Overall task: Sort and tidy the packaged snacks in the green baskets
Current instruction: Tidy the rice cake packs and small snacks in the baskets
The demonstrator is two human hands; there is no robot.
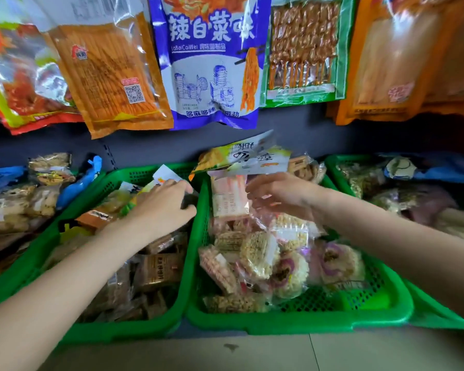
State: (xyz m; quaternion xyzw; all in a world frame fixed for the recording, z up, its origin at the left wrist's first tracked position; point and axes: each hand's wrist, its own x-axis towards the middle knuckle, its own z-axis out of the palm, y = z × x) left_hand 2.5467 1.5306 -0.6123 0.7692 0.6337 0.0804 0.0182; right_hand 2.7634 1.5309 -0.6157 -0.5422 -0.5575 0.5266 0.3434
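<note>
Two green baskets sit side by side in front of me. The left basket (73, 210) holds brown wrapped snack bars (160, 271). The right basket (340, 298) holds round puffed-grain cakes (257, 255) in clear wrappers and pink packets (229, 199) at its back. My left hand (164, 206) reaches to the far right corner of the left basket, fingers curled around a dark packet whose shape is mostly hidden. My right hand (281, 195) hovers over the back of the right basket, pinching a clear wrapped snack (287, 223). A yellow-and-white bag (247, 156) stands behind it.
More green baskets flank these: one at far right (340, 167) with mixed packets, one at far left with pale snacks (19, 199) and blue bags. Large snack bags, among them a blue-and-white bag (209, 62), hang from the wall above. The pale shelf front edge (225, 352) runs below.
</note>
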